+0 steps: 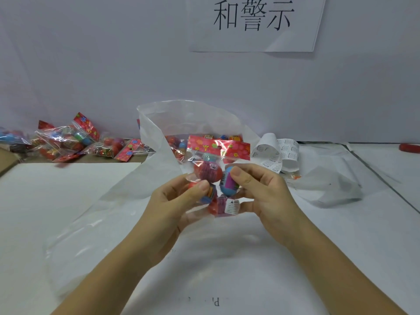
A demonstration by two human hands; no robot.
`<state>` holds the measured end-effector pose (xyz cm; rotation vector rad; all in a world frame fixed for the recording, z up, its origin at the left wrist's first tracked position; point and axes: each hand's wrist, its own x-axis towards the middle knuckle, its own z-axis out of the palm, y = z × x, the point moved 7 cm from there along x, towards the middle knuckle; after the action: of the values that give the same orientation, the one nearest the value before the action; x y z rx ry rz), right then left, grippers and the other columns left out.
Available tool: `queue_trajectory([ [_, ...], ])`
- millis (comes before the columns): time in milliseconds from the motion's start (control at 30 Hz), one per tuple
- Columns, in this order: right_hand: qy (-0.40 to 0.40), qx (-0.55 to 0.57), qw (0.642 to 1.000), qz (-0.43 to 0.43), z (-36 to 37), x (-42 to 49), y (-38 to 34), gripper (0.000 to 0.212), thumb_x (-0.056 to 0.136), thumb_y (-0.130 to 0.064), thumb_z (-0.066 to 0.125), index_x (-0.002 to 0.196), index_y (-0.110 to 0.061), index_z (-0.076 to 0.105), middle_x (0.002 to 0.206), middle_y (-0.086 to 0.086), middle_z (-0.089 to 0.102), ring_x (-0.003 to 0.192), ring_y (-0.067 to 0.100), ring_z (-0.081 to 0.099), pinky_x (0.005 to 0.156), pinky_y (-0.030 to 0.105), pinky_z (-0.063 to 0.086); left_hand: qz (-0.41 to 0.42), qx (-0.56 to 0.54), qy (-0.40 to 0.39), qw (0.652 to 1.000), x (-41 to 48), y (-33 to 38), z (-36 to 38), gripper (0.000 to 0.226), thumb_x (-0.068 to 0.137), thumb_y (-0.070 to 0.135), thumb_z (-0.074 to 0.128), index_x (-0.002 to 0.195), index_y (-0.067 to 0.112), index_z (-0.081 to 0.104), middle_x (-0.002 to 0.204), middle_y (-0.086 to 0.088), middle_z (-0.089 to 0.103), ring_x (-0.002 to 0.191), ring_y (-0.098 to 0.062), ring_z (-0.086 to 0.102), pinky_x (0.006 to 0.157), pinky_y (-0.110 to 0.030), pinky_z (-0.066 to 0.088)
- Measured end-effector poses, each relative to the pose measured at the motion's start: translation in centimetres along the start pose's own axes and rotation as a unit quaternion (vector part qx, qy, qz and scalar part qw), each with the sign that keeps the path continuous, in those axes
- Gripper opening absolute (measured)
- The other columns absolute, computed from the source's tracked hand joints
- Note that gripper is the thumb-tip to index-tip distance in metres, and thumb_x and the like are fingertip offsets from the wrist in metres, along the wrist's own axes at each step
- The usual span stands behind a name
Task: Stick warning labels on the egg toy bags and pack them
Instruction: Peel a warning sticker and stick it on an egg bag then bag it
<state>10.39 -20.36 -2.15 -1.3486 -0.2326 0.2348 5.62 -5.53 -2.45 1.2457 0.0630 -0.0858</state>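
Both hands hold one egg toy bag (210, 172) upright above the table, its red flowered header card at the top. My left hand (175, 201) grips its left side, thumb on a red egg. My right hand (261, 189) grips the right side, thumb on a blue and purple egg. A white warning label (231, 206) is stuck on the bag's lower right corner. Behind it stands a large clear plastic bag (159, 137), open at the top, with several egg toy bags inside. Curled strips of warning labels (276, 153) lie to the right.
A heap of egg toy bags (75, 142) lies at the back left beside a brown cardboard edge (6, 160). A crumpled clear bag (329, 185) lies on the right. A red object (410, 147) sits at the far right. The wall carries a paper sign (254, 23).
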Motion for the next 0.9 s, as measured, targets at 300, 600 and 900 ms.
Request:
queue_trajectory([
  [300,0.014,0.001,1.000,-0.010,-0.1,-0.2,-0.4,0.035,0.067,-0.033,0.069,0.096,-0.014,0.071,0.081,-0.001,0.071,0.070,0.013,0.066,0.053,0.033,0.054,0.015,0.041,0.042,0.998,0.2,-0.2,-0.9,0.022,0.054,0.029,0.080,0.072,0.016,0.076,0.085,-0.016,0.074,0.078,-0.027,0.074,0.063,-0.032,0.060],
  [600,0.010,-0.022,0.999,-0.026,0.3,-0.4,-0.7,0.034,0.066,-0.038,0.069,0.094,-0.020,0.071,0.083,-0.006,0.073,0.072,0.009,0.068,0.054,0.026,0.053,0.017,0.075,0.051,0.996,0.1,-0.3,-0.9,0.020,0.053,0.031,0.077,0.066,0.016,0.074,0.088,-0.015,0.075,0.082,-0.028,0.074,0.074,-0.041,0.062],
  [900,-0.022,-0.055,0.998,-0.032,1.0,-0.7,-0.6,0.012,0.072,-0.032,0.070,0.081,-0.025,0.073,0.075,-0.008,0.071,0.066,0.007,0.066,0.049,0.024,0.050,0.029,0.112,0.083,0.990,0.1,0.8,-1.7,0.056,0.052,0.037,0.093,0.103,0.024,0.074,0.097,-0.004,0.076,0.089,-0.022,0.073,0.082,-0.043,0.058],
])
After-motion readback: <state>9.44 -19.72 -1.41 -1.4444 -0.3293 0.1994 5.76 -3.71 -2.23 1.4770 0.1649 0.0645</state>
